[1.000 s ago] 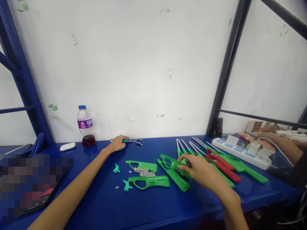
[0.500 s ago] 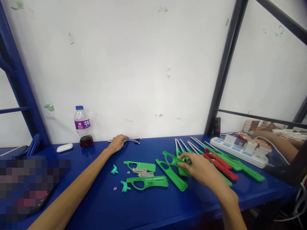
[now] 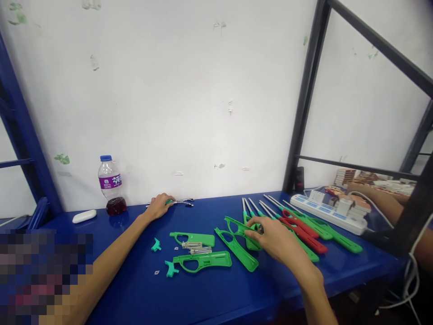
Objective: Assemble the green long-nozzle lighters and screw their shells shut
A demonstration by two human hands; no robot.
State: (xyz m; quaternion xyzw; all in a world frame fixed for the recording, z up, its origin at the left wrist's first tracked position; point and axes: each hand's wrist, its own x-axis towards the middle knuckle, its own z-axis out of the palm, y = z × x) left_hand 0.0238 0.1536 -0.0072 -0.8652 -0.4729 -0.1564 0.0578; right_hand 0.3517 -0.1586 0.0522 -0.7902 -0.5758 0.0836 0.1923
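Note:
At the back of the table, near the wall, my left hand (image 3: 160, 206) is closed over thin metal lighter tubes with wires (image 3: 184, 201), whose ends stick out on both sides. My right hand (image 3: 275, 237) pinches a green lighter shell half (image 3: 236, 224) by its handle, above other green lighters. Beside it lies a second shell half (image 3: 238, 250), tilted. Further left are two more green shell halves (image 3: 198, 238) (image 3: 216, 259), clear fuel tanks (image 3: 199, 249) between them, and two turquoise triggers (image 3: 156, 245) (image 3: 171, 269). Small pale pieces (image 3: 156, 272) lie near the triggers.
Several green and red lighters (image 3: 306, 237) lie fanned at the right, before a white power strip (image 3: 329, 214). A drink bottle (image 3: 111, 185) and a white case (image 3: 84, 216) stand at the back left. A dark frame post (image 3: 301, 113) rises behind. Another person's arm (image 3: 375, 198) shows far right.
The camera view has shifted, so everything sits a little further left. Both hands stay at about the same places on the table, the right one still with the shell half.

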